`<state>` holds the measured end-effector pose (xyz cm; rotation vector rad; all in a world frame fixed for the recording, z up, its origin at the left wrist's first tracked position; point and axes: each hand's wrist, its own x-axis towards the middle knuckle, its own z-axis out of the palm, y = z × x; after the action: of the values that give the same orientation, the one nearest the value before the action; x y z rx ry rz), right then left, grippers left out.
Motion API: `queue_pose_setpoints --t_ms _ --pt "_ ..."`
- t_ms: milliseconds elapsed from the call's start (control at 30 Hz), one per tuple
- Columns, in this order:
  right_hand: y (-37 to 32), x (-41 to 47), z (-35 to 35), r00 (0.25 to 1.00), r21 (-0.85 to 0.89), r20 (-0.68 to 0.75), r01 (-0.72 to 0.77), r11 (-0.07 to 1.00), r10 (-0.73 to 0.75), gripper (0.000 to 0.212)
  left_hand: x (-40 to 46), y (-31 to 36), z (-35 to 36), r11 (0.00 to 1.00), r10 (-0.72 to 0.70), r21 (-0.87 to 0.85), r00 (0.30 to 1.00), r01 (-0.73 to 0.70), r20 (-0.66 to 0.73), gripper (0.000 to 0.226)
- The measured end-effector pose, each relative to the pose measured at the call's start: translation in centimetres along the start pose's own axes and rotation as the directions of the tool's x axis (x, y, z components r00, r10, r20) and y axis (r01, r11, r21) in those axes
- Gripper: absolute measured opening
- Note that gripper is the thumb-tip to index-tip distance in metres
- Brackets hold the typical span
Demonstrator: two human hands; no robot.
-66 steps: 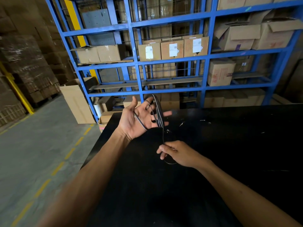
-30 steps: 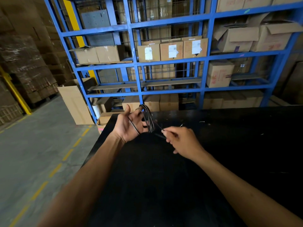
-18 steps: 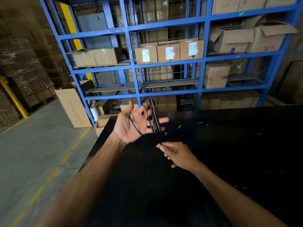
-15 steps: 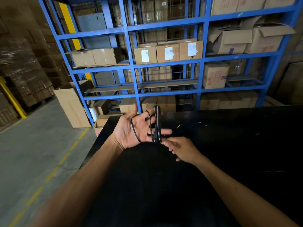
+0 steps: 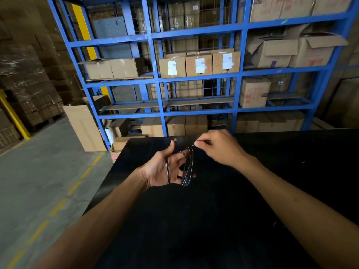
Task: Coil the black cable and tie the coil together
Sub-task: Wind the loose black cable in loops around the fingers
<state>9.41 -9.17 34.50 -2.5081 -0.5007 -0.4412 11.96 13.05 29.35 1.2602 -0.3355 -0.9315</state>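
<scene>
The black cable [image 5: 188,166] is wound in several loops around my left hand [image 5: 165,169], which is held palm up over the black table with thumb raised and fingers spread inside the coil. One loop crosses the palm near the thumb; the rest bunch over the fingers. My right hand [image 5: 219,148] is just above and right of the coil, with thumb and forefinger pinching the cable's free strand at the top of the loops. The strand's loose end is hidden against the dark table.
The black table [image 5: 213,220] fills the lower right; its left edge runs diagonally beside the grey floor with yellow dashes [image 5: 38,191]. Blue shelving [image 5: 161,80] stacked with cardboard boxes stands behind the table. A tall carton [image 5: 83,127] leans at the rack's left foot.
My right hand has risen from below the coil to its top, carrying the strand up and over. My left hand has dropped lower with its fingers curled more.
</scene>
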Motion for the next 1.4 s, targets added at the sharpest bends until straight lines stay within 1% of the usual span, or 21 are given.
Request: queue_pose_setpoints --t_ms 100,200,267,367,500,567,633,700,733,767,800,833,867,900,933,967,1033,1100,1200,1267,1400 --pt "-0.7 -1.4 2.1 0.996 0.131 -0.039 -0.077 0.988 0.083 0.019 0.5 0.4 0.4 0.984 0.110 -0.126 0.986 -0.126 -0.127 0.077" --pt "-1.0 -2.6 4.2 0.978 0.273 -0.060 -0.174 0.946 0.198 0.020 0.9 0.8 0.8 0.928 0.205 -0.273 0.960 -0.252 -0.190 0.075" --pt "-0.9 -3.1 5.3 0.968 0.278 -0.131 -0.171 0.945 0.214 0.024 1.1 0.9 0.8 0.897 0.241 -0.322 0.945 -0.303 -0.219 0.075" --pt "-0.9 -3.2 5.9 0.948 0.273 -0.233 -0.149 0.950 0.215 0.025 1.1 1.1 1.1 0.860 0.288 -0.375 0.936 -0.346 -0.203 0.078" --pt "-1.6 -3.4 6.0 0.910 0.167 -0.387 -0.088 0.982 0.147 0.024 1.0 1.5 1.5 0.829 0.338 -0.405 0.923 -0.385 -0.184 0.081" --pt "-2.0 -3.7 6.1 0.899 -0.006 -0.435 -0.062 0.998 0.053 0.024 1.1 1.9 1.9 0.818 0.353 -0.405 0.913 -0.408 -0.207 0.074" --pt "-2.5 -4.0 6.5 0.885 -0.207 -0.462 -0.041 0.978 -0.061 0.026 1.2 2.4 2.4 0.802 0.366 -0.400 0.894 -0.444 -0.257 0.064" --pt "-2.8 -4.1 7.0 0.881 -0.288 -0.462 -0.036 0.957 -0.106 0.029 1.2 2.7 2.9 0.792 0.349 -0.403 0.882 -0.458 -0.317 0.064" --pt "-2.8 -4.0 7.1 0.881 -0.266 -0.463 -0.038 0.963 -0.093 0.028 1.2 2.7 3.1 0.789 0.342 -0.403 0.877 -0.463 -0.337 0.068" --pt "-3.0 -3.8 7.1 0.883 -0.199 -0.466 -0.052 0.979 -0.048 0.025 1.1 2.7 3.3 0.787 0.338 -0.403 0.873 -0.467 -0.352 0.071" --pt "-3.2 -3.7 6.9 0.887 -0.061 -0.460 -0.074 0.995 0.038 0.023 1.1 2.7 3.4 0.782 0.336 -0.406 0.868 -0.473 -0.365 0.073" --pt "-3.4 -3.5 6.6 0.889 0.133 -0.430 -0.113 0.985 0.160 0.020 1.1 2.6 3.4 0.771 0.338 -0.411 0.860 -0.486 -0.383 0.074" --pt "-3.5 -3.2 6.3 0.884 0.325 -0.374 -0.160 0.932 0.282 0.018 1.0 2.5 3.4 0.759 0.342 -0.416 0.850 -0.501 -0.400 0.072" --pt "-3.4 -2.8 6.0 0.875 0.459 -0.305 -0.209 0.863 0.375 0.017 1.0 2.5 3.3 0.748 0.346 -0.418 0.840 -0.516 -0.418 0.071" --pt "-3.3 -2.5 5.9 0.867 0.521 -0.256 -0.250 0.816 0.428 0.019 0.9 2.5 3.3 0.740 0.349 -0.417 0.831 -0.527 -0.433 0.069" --pt "-3.2 -2.3 5.8 0.860 0.546 -0.222 -0.281 0.790 0.459 0.022 0.8 2.6 3.2 0.737 0.351 -0.411 0.824 -0.536 -0.444 0.067" --pt "-3.0 -2.1 5.7 0.858 0.544 -0.206 -0.300 0.783 0.471 0.027 0.6 2.8 3.1 0.744 0.358 -0.391 0.817 -0.542 -0.452 0.067" --pt "-3.0 -2.1 5.8 0.874 0.485 -0.239 -0.271 0.832 0.424 0.024 0.5 2.9 3.3 0.743 0.364 -0.387 0.815 -0.546 -0.451 0.066" --pt "-2.9 -2.3 6.2 0.894 0.352 -0.332 -0.178 0.919 0.300 0.014 0.6 2.9 3.3 0.738 0.369 -0.382 0.807 -0.556 -0.461 0.064" --pt "-2.7 -2.2 6.3 0.902 0.305 -0.345 -0.153 0.940 0.259 0.016 0.6 2.7 3.2 0.742 0.370 -0.372 0.804 -0.557 -0.465 0.065" --pt "-2.1 -1.9 5.6 0.935 0.335 -0.265 -0.141 0.932 0.236 0.026 0.7 2.5 2.9 0.748 0.390 -0.369 0.815 -0.552 -0.430 0.069"
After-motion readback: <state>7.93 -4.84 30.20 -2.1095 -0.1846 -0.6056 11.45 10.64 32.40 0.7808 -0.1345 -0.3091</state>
